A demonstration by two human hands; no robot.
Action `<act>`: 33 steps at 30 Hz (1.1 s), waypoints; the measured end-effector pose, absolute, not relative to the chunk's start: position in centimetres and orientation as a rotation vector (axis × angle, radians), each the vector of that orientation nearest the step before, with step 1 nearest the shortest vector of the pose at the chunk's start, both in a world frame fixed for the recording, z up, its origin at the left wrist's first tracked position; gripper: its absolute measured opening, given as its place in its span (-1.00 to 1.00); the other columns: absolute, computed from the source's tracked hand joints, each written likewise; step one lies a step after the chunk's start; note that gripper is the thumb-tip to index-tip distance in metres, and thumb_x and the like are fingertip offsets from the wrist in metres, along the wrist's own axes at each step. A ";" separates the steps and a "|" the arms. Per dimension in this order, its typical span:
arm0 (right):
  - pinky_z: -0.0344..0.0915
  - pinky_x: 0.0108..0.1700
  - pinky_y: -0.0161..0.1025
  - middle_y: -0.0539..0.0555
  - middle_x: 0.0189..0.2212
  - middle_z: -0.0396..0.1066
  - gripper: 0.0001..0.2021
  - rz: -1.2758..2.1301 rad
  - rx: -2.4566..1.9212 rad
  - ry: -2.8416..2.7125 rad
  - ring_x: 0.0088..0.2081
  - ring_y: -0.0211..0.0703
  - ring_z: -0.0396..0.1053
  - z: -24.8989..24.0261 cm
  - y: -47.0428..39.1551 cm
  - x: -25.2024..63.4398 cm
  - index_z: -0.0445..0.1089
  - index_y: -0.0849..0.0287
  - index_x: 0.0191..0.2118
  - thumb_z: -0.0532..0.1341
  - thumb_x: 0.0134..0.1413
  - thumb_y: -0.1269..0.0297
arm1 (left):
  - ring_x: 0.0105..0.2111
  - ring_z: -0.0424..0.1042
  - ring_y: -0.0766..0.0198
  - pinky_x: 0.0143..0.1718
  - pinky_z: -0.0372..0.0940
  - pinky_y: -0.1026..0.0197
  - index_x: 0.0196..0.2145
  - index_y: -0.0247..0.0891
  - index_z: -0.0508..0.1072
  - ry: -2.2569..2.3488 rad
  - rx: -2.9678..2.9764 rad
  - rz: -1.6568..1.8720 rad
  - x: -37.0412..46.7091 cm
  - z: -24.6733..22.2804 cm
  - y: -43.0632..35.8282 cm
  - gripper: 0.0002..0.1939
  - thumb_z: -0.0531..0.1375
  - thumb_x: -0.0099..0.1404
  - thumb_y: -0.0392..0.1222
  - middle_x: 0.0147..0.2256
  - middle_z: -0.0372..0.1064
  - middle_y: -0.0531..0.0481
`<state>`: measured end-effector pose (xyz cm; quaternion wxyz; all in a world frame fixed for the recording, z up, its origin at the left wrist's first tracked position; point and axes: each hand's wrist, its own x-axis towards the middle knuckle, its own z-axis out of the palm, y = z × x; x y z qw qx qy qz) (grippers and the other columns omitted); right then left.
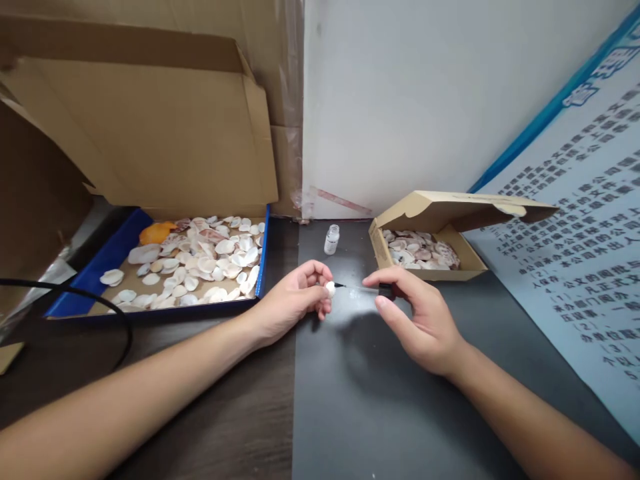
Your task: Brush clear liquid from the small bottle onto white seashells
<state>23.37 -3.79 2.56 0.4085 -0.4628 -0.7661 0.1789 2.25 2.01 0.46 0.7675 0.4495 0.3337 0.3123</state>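
A small white shell (331, 289) is pinched between the thumb and fingers of my left hand (300, 293). My right hand (417, 317) grips the black cap of a thin brush (370, 289), whose dark tip points left and meets or nearly meets the shell. Behind both hands a small clear glass bottle (331, 241) stands upright without a cap, its label too small to read. To the left, many white and pinkish shells (200, 260) lie spread in a blue-edged cardboard box (263, 257).
At the right, a smaller open cardboard box (467, 257) holds more shells (420, 250). A black cable (65, 287) loops in from the left edge. A printed blue-and-white poster (575, 220) leans along the right side, and a white panel (390, 107) stands behind the grey mat (400, 413).
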 end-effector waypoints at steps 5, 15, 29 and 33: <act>0.33 -0.35 -0.30 0.04 -0.29 0.45 -0.86 0.528 -1.211 -1.983 -0.41 -0.24 0.36 2.0 -3.6 23.2 0.38 0.12 -0.10 0.17 0.23 0.37 | -0.48 0.34 0.43 -0.42 0.28 0.31 -0.25 -0.25 0.30 0.658 0.981 0.642 1.6 0.6 2.3 -0.72 0.34 0.18 -0.22 -0.42 0.30 0.14; 0.34 -0.34 -0.28 0.02 -0.34 0.44 -0.89 0.487 -1.240 -1.956 -0.41 -0.21 0.37 2.1 -3.6 23.2 0.39 0.10 -0.15 0.19 0.20 0.36 | -0.42 0.38 0.39 -0.29 0.27 0.27 -0.30 -0.28 0.36 0.662 0.955 0.622 1.6 -0.2 2.6 -0.74 0.38 0.18 -0.20 -0.43 0.37 0.10; 0.32 -0.39 -0.30 0.01 -0.39 0.43 -0.89 0.461 -1.226 -1.977 -0.47 -0.26 0.32 2.3 -3.7 23.0 0.41 0.12 -0.15 0.20 0.20 0.37 | -0.43 0.46 0.36 -0.39 0.32 0.27 -0.28 -0.27 0.31 0.619 0.941 0.544 1.6 0.2 2.7 -0.72 0.30 0.29 -0.06 -0.31 0.46 0.00; 0.32 -0.38 -0.28 0.01 -0.38 0.44 -0.90 0.410 -1.294 -1.909 -0.46 -0.25 0.33 2.3 -3.6 23.1 0.41 0.12 -0.17 0.21 0.19 0.37 | -0.50 0.37 0.42 -0.44 0.30 0.30 -0.32 -0.29 0.33 0.643 1.014 0.528 1.6 0.2 2.6 -0.73 0.26 0.33 -0.04 -0.36 0.42 0.04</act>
